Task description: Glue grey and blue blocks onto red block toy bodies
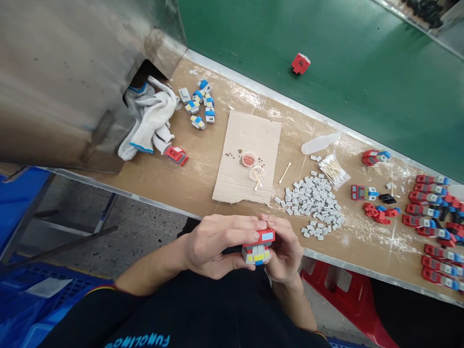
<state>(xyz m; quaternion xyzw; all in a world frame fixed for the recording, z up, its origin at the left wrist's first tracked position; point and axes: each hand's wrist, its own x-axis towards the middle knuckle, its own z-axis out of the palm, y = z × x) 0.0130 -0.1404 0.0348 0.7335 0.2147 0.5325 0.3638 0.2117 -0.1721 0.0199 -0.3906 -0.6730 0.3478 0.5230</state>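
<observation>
My left hand [217, 246] and my right hand [284, 249] are both closed on one toy robot body [259, 246], held in front of my shirt near the table's front edge. It has a red block with a light blue window above a grey part with yellow and blue patches. Some of it is hidden behind my fingers. Beyond my hands lies a torn cardboard sheet [250, 130], bearing a small cup of reddish liquid [249, 159] and a clear lid [257, 173] with cotton swabs on it. Small grey plastic pieces [315, 198] are heaped to the right.
Left are white gloves [152, 116], a red part [177, 155] and several grey-blue-yellow parts [198, 99]. On the right lie a bag of swabs [333, 170] and rows of red toy bodies [422, 210]. A red part [300, 63] rests on the green surface [326, 34].
</observation>
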